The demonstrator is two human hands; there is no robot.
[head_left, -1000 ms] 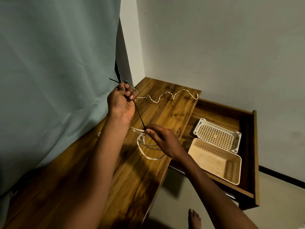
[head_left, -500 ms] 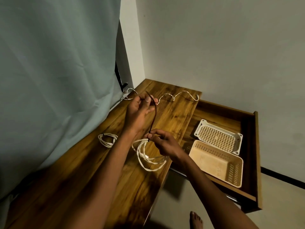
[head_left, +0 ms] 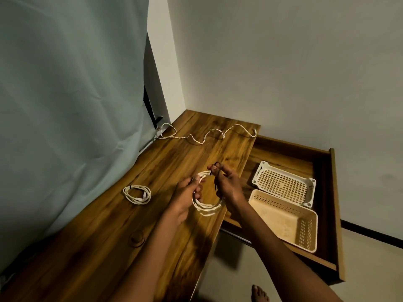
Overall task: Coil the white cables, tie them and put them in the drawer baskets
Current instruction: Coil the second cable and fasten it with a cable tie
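A coiled white cable hangs above the table's right edge, between both hands. My left hand grips the coil's left side, thumb on top. My right hand pinches a thin black tie that loops at the coil's top and runs down under the fingers. A second white cable, coiled and bound with a dark tie, lies on the wooden table to the left. A third white cable lies uncoiled along the table's far end.
An open wooden drawer juts out right of the table. It holds a white perforated basket at the back and a cream basket in front. A pale curtain hangs along the left. A bare foot shows below.
My left hand came down from holding the tie's upper end and now grips the coil. The tie's long end has folded down into my right hand. The view has widened.
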